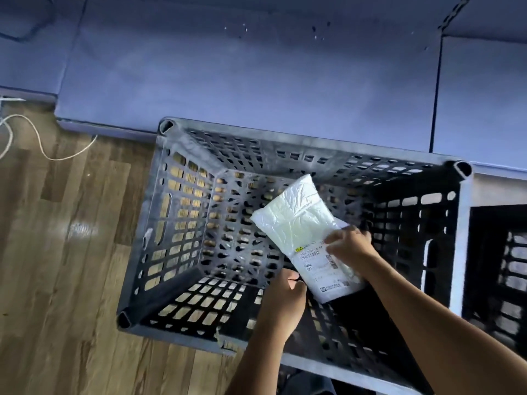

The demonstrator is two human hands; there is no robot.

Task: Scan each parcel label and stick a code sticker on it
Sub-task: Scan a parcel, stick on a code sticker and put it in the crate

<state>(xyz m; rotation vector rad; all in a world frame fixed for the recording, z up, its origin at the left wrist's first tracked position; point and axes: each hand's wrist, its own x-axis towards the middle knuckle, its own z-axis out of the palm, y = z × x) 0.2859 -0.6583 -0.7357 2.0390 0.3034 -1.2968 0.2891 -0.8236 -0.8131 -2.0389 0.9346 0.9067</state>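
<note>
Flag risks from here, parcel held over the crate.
1. The right hand covers part of the label, so a scan may miss a barcode.
2. It and the left hand hold the white parcel by its near end only; it could slip into the black crate.

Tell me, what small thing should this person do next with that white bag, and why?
Probably lower the white parcel into the black crate and let go: the left hand and right hand hold it above the crate's floor, and a yellow sticker already seems to sit on its label.
</note>
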